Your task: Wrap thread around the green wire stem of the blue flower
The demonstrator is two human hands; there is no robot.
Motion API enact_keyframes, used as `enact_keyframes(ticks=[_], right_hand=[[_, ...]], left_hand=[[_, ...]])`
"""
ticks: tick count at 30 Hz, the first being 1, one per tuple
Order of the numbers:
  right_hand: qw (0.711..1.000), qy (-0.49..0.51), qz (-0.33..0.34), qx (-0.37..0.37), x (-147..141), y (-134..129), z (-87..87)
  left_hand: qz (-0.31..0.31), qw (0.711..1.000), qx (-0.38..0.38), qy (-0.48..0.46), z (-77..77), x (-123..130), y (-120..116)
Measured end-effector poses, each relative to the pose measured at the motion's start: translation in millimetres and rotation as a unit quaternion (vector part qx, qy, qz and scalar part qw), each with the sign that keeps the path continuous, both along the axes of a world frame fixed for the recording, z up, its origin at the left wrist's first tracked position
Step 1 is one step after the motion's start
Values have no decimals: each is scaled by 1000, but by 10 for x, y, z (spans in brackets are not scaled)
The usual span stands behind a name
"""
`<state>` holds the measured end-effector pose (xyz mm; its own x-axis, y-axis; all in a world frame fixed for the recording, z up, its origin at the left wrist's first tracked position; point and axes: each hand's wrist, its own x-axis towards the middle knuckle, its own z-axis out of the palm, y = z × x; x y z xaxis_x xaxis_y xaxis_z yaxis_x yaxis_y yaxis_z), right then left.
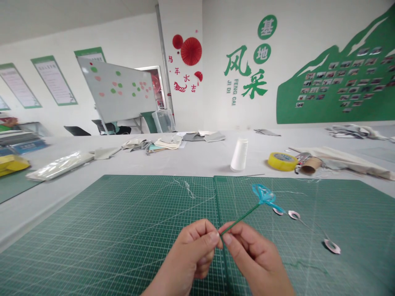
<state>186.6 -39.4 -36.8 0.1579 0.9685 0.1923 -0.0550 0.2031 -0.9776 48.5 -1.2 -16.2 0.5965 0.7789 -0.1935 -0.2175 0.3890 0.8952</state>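
Observation:
A handmade flower with blue looped petals [263,194] and a thin green-wrapped stem [242,218] is held above the green cutting mat [138,222]. It tilts up and to the right, its head away from me. My right hand [257,257] pinches the stem near its lower end between thumb and forefinger. My left hand [194,250] is closed at the very tip of the stem, its thumb pressed to the forefinger. The stem tip itself is hidden between the fingers. Small pale pink rings [332,246] lie on the mat to the right.
Beyond the mat stand a white thread cone [239,154] and a roll of yellow tape [282,161], with a cardboard tube [311,165] beside it. Folded fabric [168,142] lies further back. A clear plastic package [63,165] is at left. Loose green thread [305,265] lies right.

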Motion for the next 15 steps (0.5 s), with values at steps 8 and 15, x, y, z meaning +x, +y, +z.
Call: enact_keyframes(ticks=[8,15], right_hand=[[999,31,10,-35,-3,2,62],[997,48,-5,-59,22,11,49]], left_hand=[[-11,1000,7,-11,-71,8,2],[54,973,168,147,-16,41,-16]])
